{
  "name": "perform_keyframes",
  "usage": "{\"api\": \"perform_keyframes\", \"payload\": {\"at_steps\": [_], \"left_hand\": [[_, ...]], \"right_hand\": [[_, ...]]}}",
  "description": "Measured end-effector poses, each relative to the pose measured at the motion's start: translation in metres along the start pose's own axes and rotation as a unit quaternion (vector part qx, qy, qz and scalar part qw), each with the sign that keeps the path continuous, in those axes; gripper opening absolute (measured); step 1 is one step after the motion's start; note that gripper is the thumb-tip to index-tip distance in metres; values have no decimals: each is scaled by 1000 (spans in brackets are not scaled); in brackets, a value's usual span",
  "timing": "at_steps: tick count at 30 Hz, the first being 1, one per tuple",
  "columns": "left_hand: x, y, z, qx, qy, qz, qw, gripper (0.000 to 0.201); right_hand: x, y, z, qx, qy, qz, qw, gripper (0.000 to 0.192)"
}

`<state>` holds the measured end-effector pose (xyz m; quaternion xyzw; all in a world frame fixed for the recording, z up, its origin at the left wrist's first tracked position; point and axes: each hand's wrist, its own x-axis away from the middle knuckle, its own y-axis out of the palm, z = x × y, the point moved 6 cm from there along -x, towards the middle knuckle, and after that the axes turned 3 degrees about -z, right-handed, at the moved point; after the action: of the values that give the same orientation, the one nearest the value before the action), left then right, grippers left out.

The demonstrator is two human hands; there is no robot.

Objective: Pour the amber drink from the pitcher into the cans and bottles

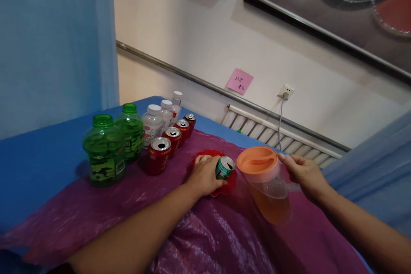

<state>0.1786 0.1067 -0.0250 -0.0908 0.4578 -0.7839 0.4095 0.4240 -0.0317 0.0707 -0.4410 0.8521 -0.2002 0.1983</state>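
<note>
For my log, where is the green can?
Head view, just right of and below centre: the green can is in the left hand, at the red dish, left of the pitcher.

Green can (224,169) and orange-lidded pitcher (265,182)
The can, mouth opened, is in or over a red dish (229,187); the clear pitcher nearby, part-filled with amber liquid (274,209), leans toward the can.

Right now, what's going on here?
A person's left hand holds a green can over a red dish. The right hand grips the handle of a pitcher with an orange lid and amber liquid inside; no stream is visible. A row of red cans and some bottles stand on the left.
</note>
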Motion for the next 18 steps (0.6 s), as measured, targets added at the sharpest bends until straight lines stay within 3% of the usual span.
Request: {"api": "perform_keyframes", "payload": {"at_steps": [18], "left_hand": [[0, -2, 4, 30, -9, -15, 999, 68]], "right_hand": [[-1, 3, 2, -8, -6, -9, 1000, 62]]}}
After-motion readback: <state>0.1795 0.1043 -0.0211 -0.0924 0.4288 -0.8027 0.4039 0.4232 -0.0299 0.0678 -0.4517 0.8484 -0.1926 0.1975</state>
